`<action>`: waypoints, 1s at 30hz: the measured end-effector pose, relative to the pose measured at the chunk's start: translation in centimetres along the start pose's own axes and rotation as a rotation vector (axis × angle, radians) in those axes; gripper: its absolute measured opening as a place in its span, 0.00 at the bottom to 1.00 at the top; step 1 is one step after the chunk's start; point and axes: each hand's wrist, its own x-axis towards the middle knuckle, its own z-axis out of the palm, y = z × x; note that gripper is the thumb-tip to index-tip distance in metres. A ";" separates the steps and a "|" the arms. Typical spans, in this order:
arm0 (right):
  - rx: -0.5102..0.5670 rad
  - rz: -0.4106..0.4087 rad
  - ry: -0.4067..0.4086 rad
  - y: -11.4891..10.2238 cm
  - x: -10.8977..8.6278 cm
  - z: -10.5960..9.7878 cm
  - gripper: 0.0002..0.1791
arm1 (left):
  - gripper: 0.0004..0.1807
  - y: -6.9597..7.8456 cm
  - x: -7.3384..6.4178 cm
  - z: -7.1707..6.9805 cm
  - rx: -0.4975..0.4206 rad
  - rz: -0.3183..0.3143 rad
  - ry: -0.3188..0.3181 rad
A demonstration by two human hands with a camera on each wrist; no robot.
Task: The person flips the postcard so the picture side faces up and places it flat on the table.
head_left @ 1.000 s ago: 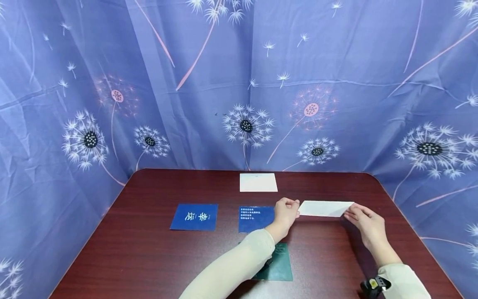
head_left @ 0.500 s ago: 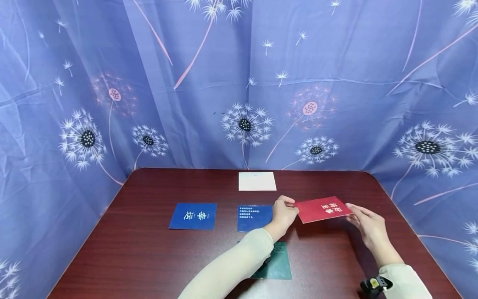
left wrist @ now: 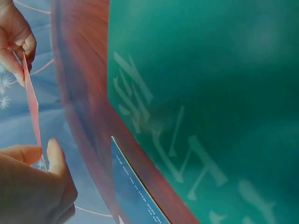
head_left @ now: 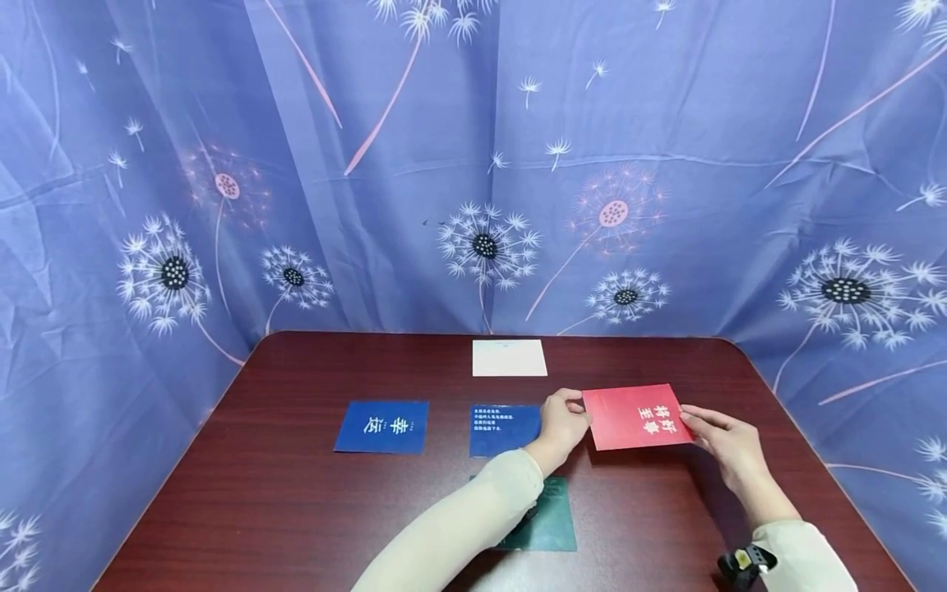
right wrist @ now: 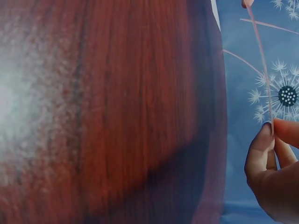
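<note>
A red card (head_left: 629, 418) with white characters is held above the table's right half, its printed face toward the head camera. My left hand (head_left: 564, 423) pinches its left edge between thumb and fingers. At the opposite edge my right hand (head_left: 728, 444) pinches it the same way. Both wrist views show the card nearly edge-on: a thin pink strip (left wrist: 32, 100) in the left one, a thin line (right wrist: 262, 60) in the right one. Just left of my left hand lies a blue card (head_left: 503, 432) with small white text, its right end hidden.
A dark green card (head_left: 551, 518) lies under my left forearm, partly covered. Another blue card (head_left: 382, 427) with large white characters lies to the left. A white card (head_left: 509, 358) is near the back edge of the brown table (head_left: 244, 493). A dandelion-patterned curtain (head_left: 399, 164) surrounds the table.
The card between my hands has turned from its white side to its red printed side, then tilted further to face the camera. Both hands have stayed nearly in place.
</note>
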 end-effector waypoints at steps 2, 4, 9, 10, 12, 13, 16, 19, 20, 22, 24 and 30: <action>-0.050 0.005 0.016 0.1 0.1 0.0 0.15 | 0.23 -0.1 0.0 0.1 0.000 -0.017 -0.026; -0.087 0.013 0.027 0.2 0.3 0.1 0.15 | 0.26 -0.3 -0.1 0.3 -0.001 -0.029 -0.049; -0.174 0.006 0.035 0.6 0.6 0.2 0.11 | 0.30 -0.6 -0.1 0.9 0.026 -0.032 -0.067; -0.195 0.003 0.035 0.6 0.7 0.3 0.10 | 0.30 -0.7 -0.1 1.0 0.047 -0.026 -0.064; -0.239 0.000 0.033 0.8 0.8 0.4 0.16 | 0.30 -0.8 -0.1 1.1 0.066 -0.030 -0.052; -0.266 -0.001 0.033 0.8 0.8 0.4 0.20 | 0.30 -0.9 -0.1 1.1 0.083 -0.025 -0.049; -0.332 0.013 0.037 1.0 0.9 0.5 0.28 | 0.31 -1.0 -0.2 1.3 0.127 -0.029 -0.043; -0.368 0.025 0.039 1.3 0.9 0.4 0.29 | 0.31 -1.2 -0.1 1.6 0.160 -0.046 -0.040; -0.376 0.030 0.042 1.4 0.9 0.4 0.28 | 0.31 -1.3 -0.1 1.7 0.173 -0.051 -0.035; -0.384 0.030 0.037 1.6 1.0 0.4 0.28 | 0.31 -1.5 0.0 1.8 0.196 -0.062 -0.022; -0.392 0.032 0.024 1.7 1.0 0.4 0.29 | 0.30 -1.6 0.0 2.0 0.220 -0.072 -0.008; -0.481 0.039 -0.037 2.0 1.4 0.1 0.30 | 0.30 -1.5 0.0 2.2 0.300 -0.093 0.005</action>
